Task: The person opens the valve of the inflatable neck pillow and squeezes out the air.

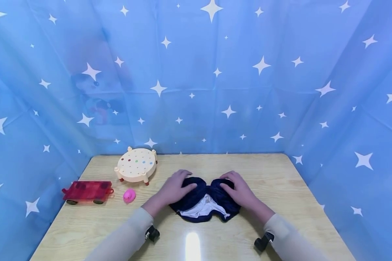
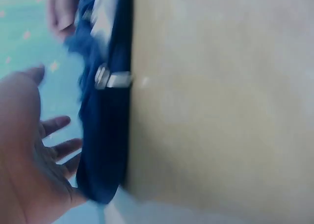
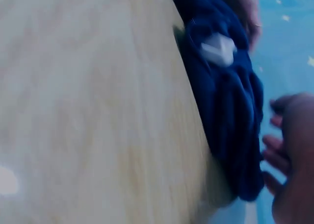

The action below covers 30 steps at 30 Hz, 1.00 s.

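Observation:
A dark navy cloth item point(image 1: 187, 202) with a white lining point(image 1: 205, 208) lies in two rounded lobes mid-table; its exact kind cannot be made out. My left hand point(image 1: 174, 187) is at the left lobe, thumb over it and fingers relaxed along its far side. At the other lobe is my right hand point(image 1: 241, 191), its fingers loosely bent and thumb over the cloth. In the left wrist view a small silver metal fitting point(image 2: 102, 77) shows on the cloth's edge, and the fingers are spread. A white patch point(image 3: 219, 49) appears on the cloth in the right wrist view.
Left of the hands stand a cream round toy stool point(image 1: 136, 165) with coloured dots, a small pink toy point(image 1: 129, 196) and a translucent red wheeled toy cart point(image 1: 88, 191). Blue star-patterned curtains point(image 1: 196, 101) enclose the wooden table point(image 1: 274, 170) at the back and sides.

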### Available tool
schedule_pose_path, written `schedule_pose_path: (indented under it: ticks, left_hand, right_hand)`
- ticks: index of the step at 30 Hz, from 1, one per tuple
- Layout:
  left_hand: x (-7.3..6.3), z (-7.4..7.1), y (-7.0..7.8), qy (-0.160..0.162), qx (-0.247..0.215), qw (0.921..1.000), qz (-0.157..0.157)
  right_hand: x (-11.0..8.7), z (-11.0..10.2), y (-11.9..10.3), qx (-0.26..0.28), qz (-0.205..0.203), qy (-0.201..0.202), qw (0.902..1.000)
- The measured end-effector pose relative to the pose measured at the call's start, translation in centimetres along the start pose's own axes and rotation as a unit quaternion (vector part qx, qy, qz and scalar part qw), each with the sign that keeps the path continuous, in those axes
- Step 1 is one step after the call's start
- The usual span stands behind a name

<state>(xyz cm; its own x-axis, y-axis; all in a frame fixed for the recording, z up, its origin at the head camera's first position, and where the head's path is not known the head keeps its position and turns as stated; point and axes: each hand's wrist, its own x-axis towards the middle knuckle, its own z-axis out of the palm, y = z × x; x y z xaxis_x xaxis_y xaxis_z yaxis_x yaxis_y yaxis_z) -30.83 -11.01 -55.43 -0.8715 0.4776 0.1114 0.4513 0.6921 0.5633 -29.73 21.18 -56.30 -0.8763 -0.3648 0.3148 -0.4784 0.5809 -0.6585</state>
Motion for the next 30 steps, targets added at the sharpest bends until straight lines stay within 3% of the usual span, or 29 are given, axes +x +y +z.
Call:
schedule_pose_path:
  ticks: [3,6,11,18,24,30]
  left_hand:
    - [0.2,-0.8,-0.9,0.009,-0.001,0.9998,-0.016]
    - [0.3,-0.8,-1.3,0.003,0.023,0.9997,-0.013]
    - [0.9,-0.4,-1.3,0.016,0.057,0.9982,0.001]
    - [1.4,-0.8,-1.2,0.037,0.047,0.9981,-0.009]
    - [0.9,-1.6,-2.4,0.073,0.041,0.9958,-0.036]
    - [0.5,-2.5,-3.5,0.104,0.069,0.9912,-0.044]
  right_hand:
    - [0.3,-0.5,0.5,-0.044,0.041,0.001,0.9982]
    - [0.7,-0.6,0.7,-0.053,0.060,-0.011,0.9967]
    - [1.5,-0.6,0.7,-0.058,0.046,-0.019,0.9971]
    - [1.6,-1.0,1.2,-0.096,0.029,0.004,0.9950]
    - [0.7,-2.3,2.6,-0.119,0.055,0.043,0.9904]
    - [-0.8,-3.7,4.0,-0.137,0.061,0.052,0.9873]
